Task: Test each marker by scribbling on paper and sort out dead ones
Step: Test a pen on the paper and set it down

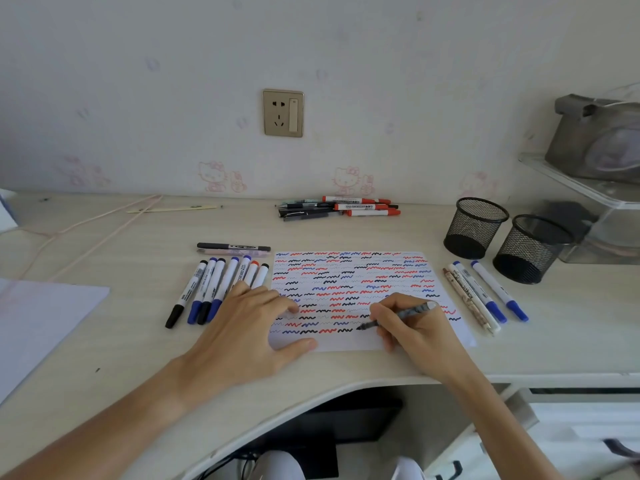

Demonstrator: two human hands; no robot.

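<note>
The worktop carries the paper at its middle, nearly filled with red, blue and black squiggles. A row of markers lies left of the sheet, 4 more right, an unsorted pile behind, near 2 mesh cups. The left hand lies flat and released, pinning the sheet's near-left corner; keep that pressure so the sheet cannot slide. The right hand grips a dark pen, tip on the bottom row. Scribble lightly in that remaining bare strip, then judge the ink.
</note>
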